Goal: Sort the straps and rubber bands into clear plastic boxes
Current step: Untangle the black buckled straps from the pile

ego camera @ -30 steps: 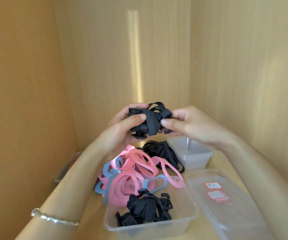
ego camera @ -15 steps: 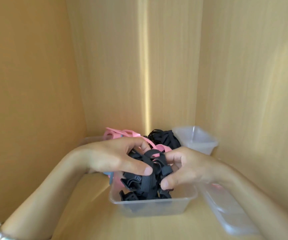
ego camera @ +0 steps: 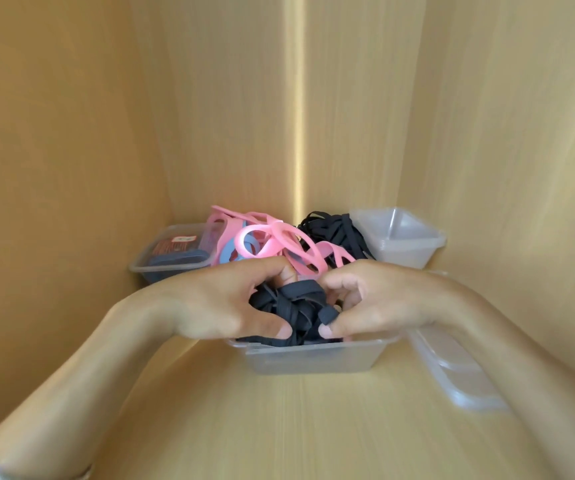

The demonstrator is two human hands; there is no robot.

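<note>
My left hand (ego camera: pixel 217 303) and right hand (ego camera: pixel 379 303) grip the black straps (ego camera: pixel 293 304) between them; the box (ego camera: pixel 313 358) lies at six o'clock.

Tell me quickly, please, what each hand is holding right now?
Left hand: grips the black straps.
Right hand: grips the same straps, over the box.

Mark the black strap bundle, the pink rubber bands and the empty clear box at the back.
black strap bundle (ego camera: pixel 296 299), head view, its top folds
pink rubber bands (ego camera: pixel 274 249), head view, big front loop
empty clear box (ego camera: pixel 403 252), head view, near wall
</note>
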